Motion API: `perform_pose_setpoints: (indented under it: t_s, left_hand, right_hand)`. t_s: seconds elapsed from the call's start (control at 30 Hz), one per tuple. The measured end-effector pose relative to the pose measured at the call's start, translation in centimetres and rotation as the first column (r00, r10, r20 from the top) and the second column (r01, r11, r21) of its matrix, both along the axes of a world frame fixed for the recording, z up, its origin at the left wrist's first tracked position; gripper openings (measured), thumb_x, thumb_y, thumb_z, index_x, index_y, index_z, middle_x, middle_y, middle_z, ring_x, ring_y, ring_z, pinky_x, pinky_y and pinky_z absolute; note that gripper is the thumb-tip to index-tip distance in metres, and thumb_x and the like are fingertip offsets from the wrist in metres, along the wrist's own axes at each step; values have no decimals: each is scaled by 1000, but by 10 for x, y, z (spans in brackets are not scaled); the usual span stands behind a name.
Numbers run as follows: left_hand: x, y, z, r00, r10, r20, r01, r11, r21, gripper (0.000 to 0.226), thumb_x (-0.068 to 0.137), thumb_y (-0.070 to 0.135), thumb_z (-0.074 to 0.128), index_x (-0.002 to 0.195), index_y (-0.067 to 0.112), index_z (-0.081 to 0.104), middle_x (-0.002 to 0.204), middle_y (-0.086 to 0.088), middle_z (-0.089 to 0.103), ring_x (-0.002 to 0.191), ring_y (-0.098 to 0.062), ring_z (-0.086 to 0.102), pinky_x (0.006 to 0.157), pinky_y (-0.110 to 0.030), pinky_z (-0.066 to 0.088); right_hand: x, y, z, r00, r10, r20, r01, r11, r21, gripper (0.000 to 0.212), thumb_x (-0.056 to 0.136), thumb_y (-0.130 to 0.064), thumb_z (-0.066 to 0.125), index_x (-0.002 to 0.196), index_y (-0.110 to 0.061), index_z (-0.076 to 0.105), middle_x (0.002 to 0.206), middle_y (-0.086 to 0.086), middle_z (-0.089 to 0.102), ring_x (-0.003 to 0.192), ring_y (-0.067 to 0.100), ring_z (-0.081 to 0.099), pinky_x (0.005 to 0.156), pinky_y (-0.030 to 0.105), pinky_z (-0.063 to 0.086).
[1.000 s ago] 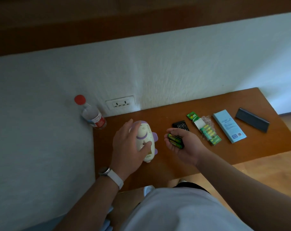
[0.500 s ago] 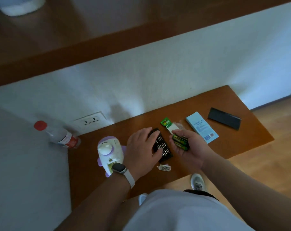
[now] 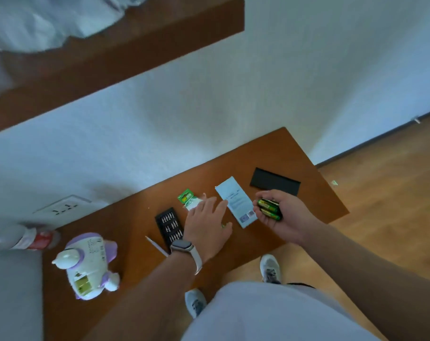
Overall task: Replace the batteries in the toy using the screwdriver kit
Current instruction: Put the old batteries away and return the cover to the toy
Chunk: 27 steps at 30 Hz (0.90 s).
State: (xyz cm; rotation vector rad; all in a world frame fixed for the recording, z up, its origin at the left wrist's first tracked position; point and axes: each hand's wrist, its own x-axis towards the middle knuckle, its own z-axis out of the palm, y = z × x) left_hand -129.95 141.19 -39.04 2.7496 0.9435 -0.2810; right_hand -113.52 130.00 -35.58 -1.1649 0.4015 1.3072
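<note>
Battery swapping looks to be the step in hand. The right hand (image 3: 286,219) curls its fingers round a few green batteries (image 3: 269,209), which lie roughly crosswise on the palm. The left hand (image 3: 206,225) reaches over the battery pack (image 3: 188,199), fingers straight and spread, gripping nothing. The toy (image 3: 88,267) lies on the left part of the table (image 3: 125,225), well apart from both hands. Its long axis runs roughly from near edge to wall, head farthest, open compartment facing up. Next, cells likely need carrying across and seating by polarity.

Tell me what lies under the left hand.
The left hand spreads over the green battery pack; its card top sticks out beside the fingers. The rest of the pack, and any batteries in it, are covered.
</note>
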Motion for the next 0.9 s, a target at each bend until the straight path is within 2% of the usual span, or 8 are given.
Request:
perform_pose_setpoints:
  t_s: [0.1, 0.27, 0.5, 0.67, 0.77, 0.9]
  left_hand:
    - [31, -6, -14, 999, 27, -24, -26, 1000, 10, 58, 98, 52, 44, 151, 28, 33, 156, -2, 37, 145, -24, 31, 115, -42, 31]
    - [73, -16, -32, 988, 97, -122, -92, 995, 40, 58, 102, 54, 38, 152, 27, 31, 158, -2, 34, 143, -26, 32, 114, -41, 32]
    - [95, -11, -55, 933, 325, -157, -317, 946, 74, 54, 99, 60, 36, 136, 22, 46, 143, -4, 49, 122, -26, 50, 91, -40, 48]
    - [104, -3, -70, 853, 475, -218, -476, 878, 50, 72, 91, 71, 40, 139, 18, 35, 136, -7, 49, 113, -30, 56, 88, -44, 51]
    - [113, -2, -76, 812, 544, -212, -551, 834, 26, 84, 86, 76, 46, 143, 16, 29, 132, -8, 50, 114, -28, 55, 88, -42, 52]
    - [128, -1, -76, 794, 570, -214, -590, 806, -43, 92, 85, 68, 58, 150, 17, 18, 132, -10, 47, 115, -28, 54, 82, -40, 51]
  right_hand:
    - [27, -12, -9, 1000, 2, -10, -2, 1000, -24, 16, 97, -7, 53, 105, 3, 63, 94, 20, 59, 82, 25, 62, 70, 31, 57]
    - [61, -23, -19, 999, 46, -5, -46, 997, -55, 16, 98, -6, 50, 102, 1, 64, 92, 19, 61, 84, 25, 62, 74, 32, 57]
    - [80, -16, -29, 996, 78, -49, -80, 996, -39, 15, 97, -7, 52, 101, -1, 65, 91, 19, 63, 84, 26, 63, 71, 30, 58]
    - [85, -16, -30, 993, 105, -46, -106, 994, -16, 17, 97, -8, 52, 105, -1, 66, 90, 18, 65, 82, 25, 64, 70, 30, 59]
    - [90, -20, -29, 990, 135, -27, -136, 991, -19, 18, 98, -8, 53, 106, -2, 67, 89, 17, 66, 82, 25, 65, 72, 31, 59]
    - [94, -25, -31, 988, 154, -5, -154, 987, -35, 19, 98, -8, 52, 109, -1, 67, 91, 17, 67, 82, 24, 65, 76, 32, 59]
